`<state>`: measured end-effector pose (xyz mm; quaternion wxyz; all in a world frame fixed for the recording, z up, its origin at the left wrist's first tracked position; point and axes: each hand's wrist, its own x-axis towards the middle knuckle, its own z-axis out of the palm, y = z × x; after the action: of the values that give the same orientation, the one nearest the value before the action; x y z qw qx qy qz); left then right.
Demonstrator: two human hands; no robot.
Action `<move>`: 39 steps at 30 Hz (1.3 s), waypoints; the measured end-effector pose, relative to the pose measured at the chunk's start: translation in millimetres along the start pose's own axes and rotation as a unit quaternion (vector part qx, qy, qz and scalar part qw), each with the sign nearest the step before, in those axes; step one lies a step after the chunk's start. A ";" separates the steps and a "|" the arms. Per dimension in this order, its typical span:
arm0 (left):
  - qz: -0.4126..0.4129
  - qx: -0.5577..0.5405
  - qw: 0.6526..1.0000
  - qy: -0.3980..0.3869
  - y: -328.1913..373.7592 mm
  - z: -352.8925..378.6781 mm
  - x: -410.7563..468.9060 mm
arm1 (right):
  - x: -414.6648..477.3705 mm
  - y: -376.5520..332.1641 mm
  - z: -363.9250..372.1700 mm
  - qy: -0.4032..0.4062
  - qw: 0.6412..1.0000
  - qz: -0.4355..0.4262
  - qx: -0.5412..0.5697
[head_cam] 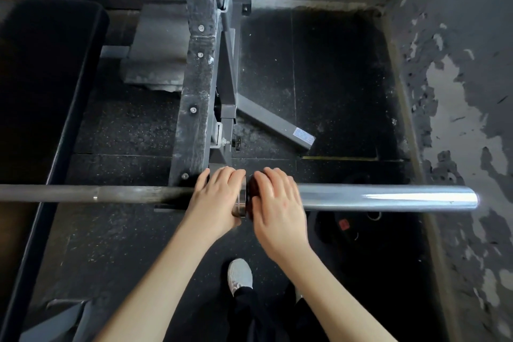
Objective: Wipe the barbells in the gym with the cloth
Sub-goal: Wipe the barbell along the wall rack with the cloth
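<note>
A barbell lies across the view on a rack, with a dark shaft (111, 194) at the left and a shiny chrome sleeve (388, 197) at the right. My left hand (219, 203) curls over the bar at the sleeve's collar (241, 204). My right hand (277, 208) lies on the inner end of the sleeve and grips a dark brownish cloth (251, 189), of which only a small part shows between the two hands.
The black rack upright (197, 86) and its grey base leg (274, 122) stand behind the bar. A black bench pad (41, 78) is at the left. A weight plate (349, 228) lies on the rubber floor under the sleeve. A peeling wall (458, 119) closes the right side. My shoe (240, 275) is below.
</note>
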<state>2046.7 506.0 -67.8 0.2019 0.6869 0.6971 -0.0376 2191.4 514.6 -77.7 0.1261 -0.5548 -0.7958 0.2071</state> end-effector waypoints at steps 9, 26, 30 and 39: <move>-0.002 0.008 1.000 -0.021 6.8 -3.3 -7.2 | -21.0 70.8 -37.1 0.028 0.998 0.035 -0.055; -0.055 -0.073 0.993 -0.080 13.7 -14.9 -6.2 | -19.4 66.5 -32.2 0.020 0.998 0.048 -0.043; -0.075 -0.059 0.994 -0.055 17.7 -12.0 -6.3 | -12.1 33.4 -12.5 -0.002 0.999 -0.013 -0.030; -0.005 0.032 0.999 -0.020 49.5 -15.0 -5.5 | -28.3 128.6 -60.7 0.004 0.996 -0.018 -0.086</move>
<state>2091.2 508.4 -41.1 0.1941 0.6886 0.6947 -0.0746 2334.4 538.1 -83.7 0.0847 -0.5498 -0.8202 0.1334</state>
